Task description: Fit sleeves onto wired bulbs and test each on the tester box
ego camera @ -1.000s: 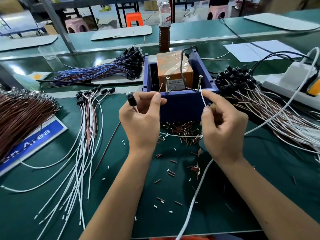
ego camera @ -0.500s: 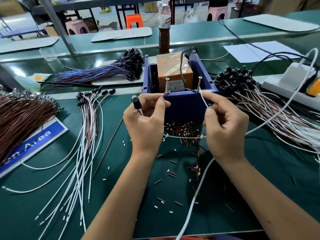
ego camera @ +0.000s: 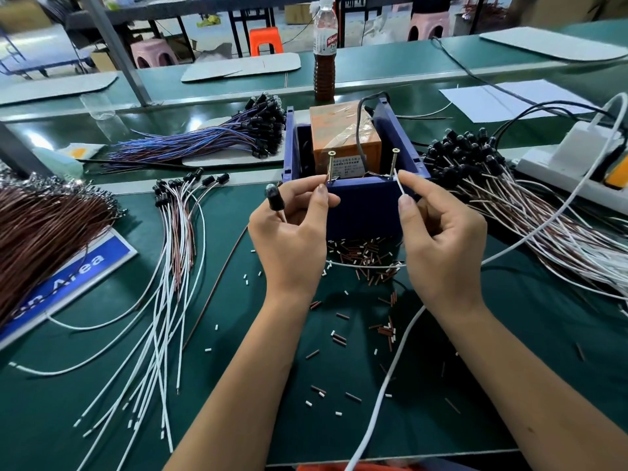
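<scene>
The tester box is a blue bin with an orange block inside and two upright screws at its front rim. My left hand pinches a lead against the left screw; the black-sleeved bulb sticks up beside its fingers. My right hand pinches the white lead against the base of the right screw. The bulb looks unlit.
Sleeved bulbs with white and brown wires lie at the left and piled at the right. Blue-wired bulbs sit behind. Loose sleeve bits litter the mat. A bottle and a power strip stand behind.
My left hand has shifted slightly right, closer to the left screw, carrying the bulb with it. My right hand stays at the right screw.
</scene>
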Available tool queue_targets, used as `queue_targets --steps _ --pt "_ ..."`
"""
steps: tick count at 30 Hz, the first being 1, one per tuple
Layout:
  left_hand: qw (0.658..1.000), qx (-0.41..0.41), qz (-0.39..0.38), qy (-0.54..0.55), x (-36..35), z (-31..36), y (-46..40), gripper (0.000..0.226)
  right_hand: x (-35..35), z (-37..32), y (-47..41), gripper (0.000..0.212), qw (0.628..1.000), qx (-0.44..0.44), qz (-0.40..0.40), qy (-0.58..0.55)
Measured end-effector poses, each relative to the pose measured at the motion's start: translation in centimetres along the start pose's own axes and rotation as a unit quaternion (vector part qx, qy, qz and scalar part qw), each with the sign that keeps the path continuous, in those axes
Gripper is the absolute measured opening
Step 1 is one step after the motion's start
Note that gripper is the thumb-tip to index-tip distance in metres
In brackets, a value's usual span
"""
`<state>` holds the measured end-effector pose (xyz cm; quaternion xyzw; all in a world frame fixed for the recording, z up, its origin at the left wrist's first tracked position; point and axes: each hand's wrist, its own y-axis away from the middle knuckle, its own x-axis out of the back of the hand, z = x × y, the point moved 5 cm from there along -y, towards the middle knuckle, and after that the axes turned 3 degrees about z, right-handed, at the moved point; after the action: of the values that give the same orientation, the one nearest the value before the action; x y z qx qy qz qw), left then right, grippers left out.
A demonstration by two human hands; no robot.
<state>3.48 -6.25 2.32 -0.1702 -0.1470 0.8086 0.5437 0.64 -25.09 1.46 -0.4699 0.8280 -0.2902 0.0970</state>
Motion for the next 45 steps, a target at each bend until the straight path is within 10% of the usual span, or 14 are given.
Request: queue_targets --steps 45 --pt "1.0 -0.014 0.015 -0.004 0.26 0.42 0.14 0.013 0.01 0.55 -0.48 0.034 0.989 -0.069 -0.04 -0.129"
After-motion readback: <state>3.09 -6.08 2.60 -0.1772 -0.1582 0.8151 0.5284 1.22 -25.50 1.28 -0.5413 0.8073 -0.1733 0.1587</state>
